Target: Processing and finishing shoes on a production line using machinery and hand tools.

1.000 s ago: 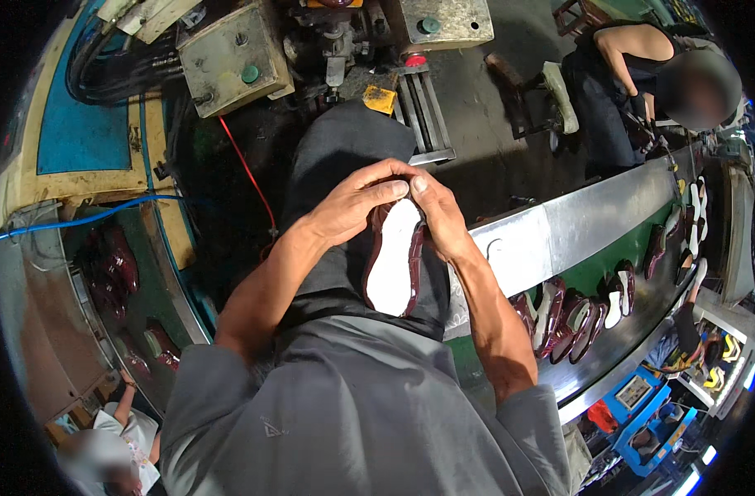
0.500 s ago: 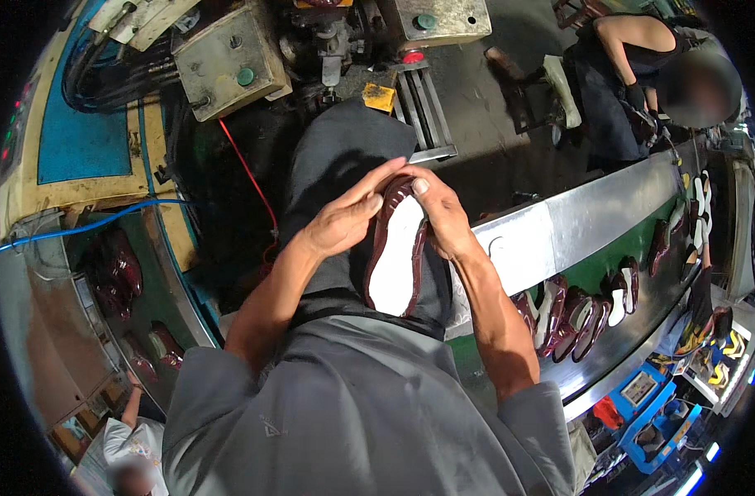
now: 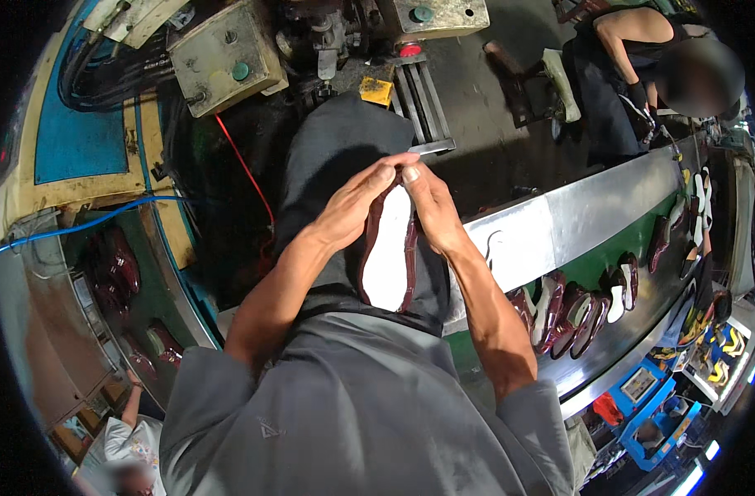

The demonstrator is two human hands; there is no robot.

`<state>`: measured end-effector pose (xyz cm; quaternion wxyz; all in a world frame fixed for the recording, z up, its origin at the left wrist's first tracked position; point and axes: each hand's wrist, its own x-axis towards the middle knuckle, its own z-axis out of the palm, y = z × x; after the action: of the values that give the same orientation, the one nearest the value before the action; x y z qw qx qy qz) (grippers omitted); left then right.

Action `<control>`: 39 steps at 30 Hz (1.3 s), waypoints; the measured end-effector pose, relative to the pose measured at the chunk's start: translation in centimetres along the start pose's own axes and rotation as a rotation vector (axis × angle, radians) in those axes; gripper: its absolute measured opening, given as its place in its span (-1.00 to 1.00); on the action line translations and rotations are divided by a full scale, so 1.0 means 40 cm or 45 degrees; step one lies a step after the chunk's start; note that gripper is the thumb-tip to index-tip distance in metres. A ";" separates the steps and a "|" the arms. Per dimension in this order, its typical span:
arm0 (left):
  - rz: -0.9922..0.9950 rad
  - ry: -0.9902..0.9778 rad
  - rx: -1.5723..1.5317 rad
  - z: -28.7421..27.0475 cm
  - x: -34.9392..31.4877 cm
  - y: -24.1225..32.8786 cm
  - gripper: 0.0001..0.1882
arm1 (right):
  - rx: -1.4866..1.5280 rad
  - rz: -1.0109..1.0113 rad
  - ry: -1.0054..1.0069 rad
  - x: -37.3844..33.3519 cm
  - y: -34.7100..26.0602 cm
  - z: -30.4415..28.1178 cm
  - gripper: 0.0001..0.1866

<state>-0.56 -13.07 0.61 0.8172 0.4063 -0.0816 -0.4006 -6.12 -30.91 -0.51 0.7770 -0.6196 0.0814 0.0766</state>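
A shoe upper (image 3: 388,248) in glossy dark red, with a white insole facing up, rests on my lap, its narrow toe pointing away from me. Both hands close round that toe end. My left hand (image 3: 354,202) grips it from the left, thumb near the tip. From the right, my right hand (image 3: 431,207) presses its thumb on the tip of the white sole. My fingertips meet just beyond the toe, and some fingers are hidden underneath.
To my right runs a green conveyor (image 3: 633,326) with a metal edge (image 3: 551,236), carrying several dark red shoes. More shoes (image 3: 113,269) lie on the belt at left. Ahead stands a machine with a control box (image 3: 228,62). Co-workers (image 3: 621,91) are at far right and lower left.
My right fingers and thumb have shifted in toward the toe tip, and the left thumb has moved up to it. The shoe upper has turned slightly upright.
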 end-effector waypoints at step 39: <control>0.098 -0.184 0.846 -0.014 0.064 0.034 -0.61 | 0.659 0.230 -0.082 -0.041 0.011 -0.026 -0.44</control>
<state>2.18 -14.11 0.75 0.6467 0.6175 -0.2808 -0.3488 -7.85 -31.86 -0.81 0.9016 -0.3879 0.1285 0.1417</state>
